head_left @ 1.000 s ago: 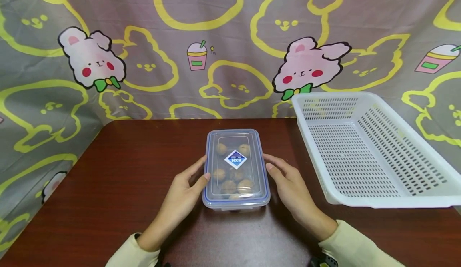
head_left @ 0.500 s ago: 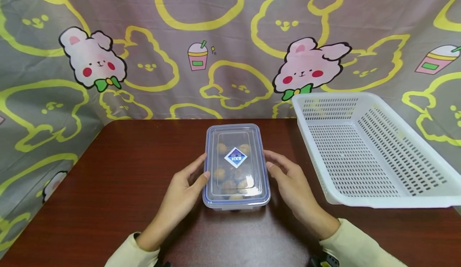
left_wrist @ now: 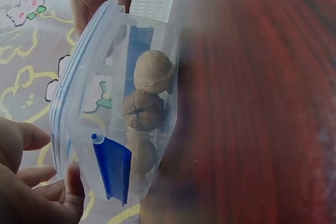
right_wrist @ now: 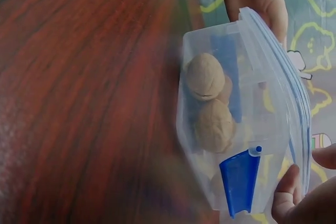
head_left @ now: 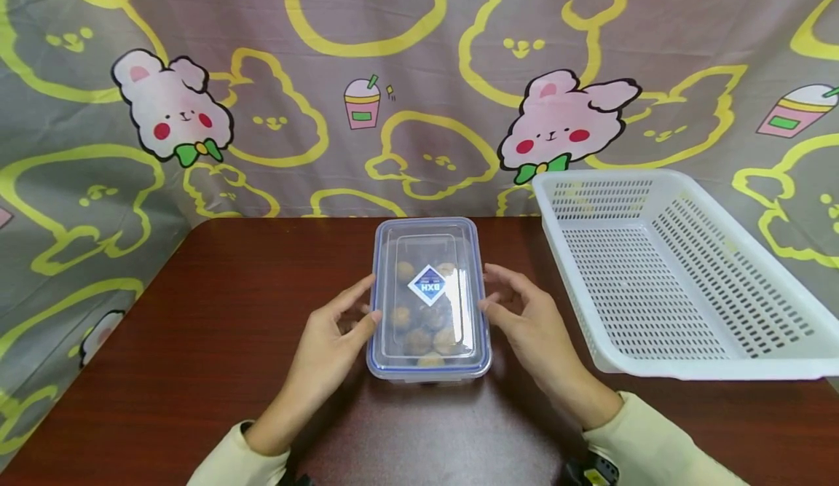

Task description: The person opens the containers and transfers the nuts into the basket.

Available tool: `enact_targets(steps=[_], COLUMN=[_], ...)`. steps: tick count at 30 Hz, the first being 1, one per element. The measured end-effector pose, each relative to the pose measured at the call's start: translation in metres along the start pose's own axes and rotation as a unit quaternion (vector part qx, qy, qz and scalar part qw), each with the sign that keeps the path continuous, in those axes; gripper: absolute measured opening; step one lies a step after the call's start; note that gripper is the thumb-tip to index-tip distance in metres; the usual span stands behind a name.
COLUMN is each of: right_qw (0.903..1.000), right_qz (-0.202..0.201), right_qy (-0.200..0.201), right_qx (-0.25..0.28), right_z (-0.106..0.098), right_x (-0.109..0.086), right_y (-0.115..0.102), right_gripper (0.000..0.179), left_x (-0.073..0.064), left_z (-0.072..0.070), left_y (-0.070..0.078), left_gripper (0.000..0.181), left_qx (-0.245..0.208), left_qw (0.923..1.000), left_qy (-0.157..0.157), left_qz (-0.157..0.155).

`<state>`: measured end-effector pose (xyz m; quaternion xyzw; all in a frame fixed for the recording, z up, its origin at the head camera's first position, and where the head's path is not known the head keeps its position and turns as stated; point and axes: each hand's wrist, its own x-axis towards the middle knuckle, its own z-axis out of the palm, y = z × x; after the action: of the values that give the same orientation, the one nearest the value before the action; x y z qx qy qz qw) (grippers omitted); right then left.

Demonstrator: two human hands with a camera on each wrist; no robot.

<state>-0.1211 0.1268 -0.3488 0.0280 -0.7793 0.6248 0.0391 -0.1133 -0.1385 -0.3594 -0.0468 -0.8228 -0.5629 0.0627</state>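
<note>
A clear box [right_wrist: 252, 114] sits on the brown surface [head_left: 426, 428], walnuts [left_wrist: 152, 72] inside. At the box's two sides, the left hand [head_left: 331, 347] and right hand [head_left: 534, 333] pinch the rim of its lid [head_left: 426, 231]. A blue clip [left_wrist: 114, 169] hangs down beside the box. A white basket [head_left: 662, 366] stands to its right.
</note>
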Motion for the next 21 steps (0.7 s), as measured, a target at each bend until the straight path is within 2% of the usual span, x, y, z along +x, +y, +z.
enact_targets(steps=[4, 7, 14, 21], right_qw=[0.9994, 0.9988, 0.9971, 0.9968], right_qz=[0.032, 0.043, 0.04, 0.025], right_qy=[-0.007, -0.014, -0.043, -0.05], right_qx=[0.009, 0.018, 0.049, 0.057], right_z=[-0.002, -0.003, -0.006, -0.01], right_x=[0.002, 0.003, 0.005, 0.006], right_y=[-0.005, -0.008, -0.014, -0.019], right_gripper=[0.06, 0.061, 0.053, 0.053], left_x=[0.001, 0.001, 0.002, 0.002], left_z=[-0.001, -0.003, -0.011, -0.019], left_y=[0.001, 0.001, 0.007, 0.02], left_gripper=[0.054, 0.057, 0.065, 0.066], left_qx=[-0.032, -0.051, -0.058, -0.081], left_qw=[0.9994, 0.9985, 0.9979, 0.9962], left_qy=[-0.01, -0.016, -0.028, -0.032], left_qz=[-0.01, -0.004, 0.002, -0.007])
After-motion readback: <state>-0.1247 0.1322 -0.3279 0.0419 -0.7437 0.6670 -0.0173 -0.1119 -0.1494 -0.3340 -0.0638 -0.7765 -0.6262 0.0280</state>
